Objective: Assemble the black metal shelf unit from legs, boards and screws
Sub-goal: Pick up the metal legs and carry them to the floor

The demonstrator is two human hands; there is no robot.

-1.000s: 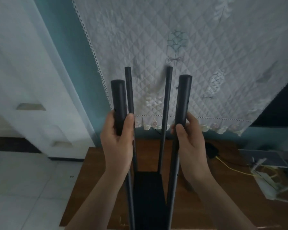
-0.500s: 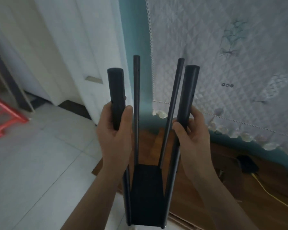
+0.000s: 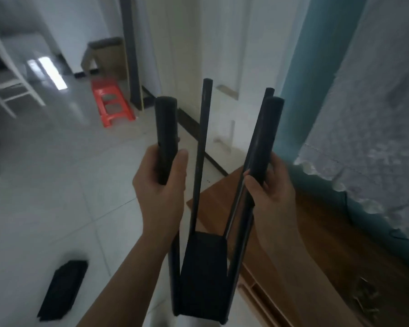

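From the head camera I look down at the partly built black shelf unit (image 3: 204, 277), which I hold upright in front of me above the white tiled floor (image 3: 57, 197). It has four black legs rising from one black board (image 3: 204, 267) fixed between them near the bottom of the frame. My left hand (image 3: 162, 185) is wrapped around the near left leg (image 3: 167, 128), thumb lying up the inner side and fingers curled behind it. My right hand (image 3: 269, 185) grips the near right leg (image 3: 265, 138) in the same way, fingertips showing on the outer side. The far left leg (image 3: 202, 142) stands free between my hands, and the far right leg (image 3: 268, 92) shows only its tip behind the near right one. The legs splay outward toward their tops.

On the floor at lower left lies another flat black board (image 3: 63, 290), well apart from the unit. To the right is a brown wooden desk (image 3: 328, 244), and behind it a teal wall (image 3: 316, 67) with a white quilted cloth (image 3: 376, 114) hanging over it. Farther back a red plastic stool (image 3: 111, 105) sits on the floor beside a white door (image 3: 222, 55). The picture is blurred.
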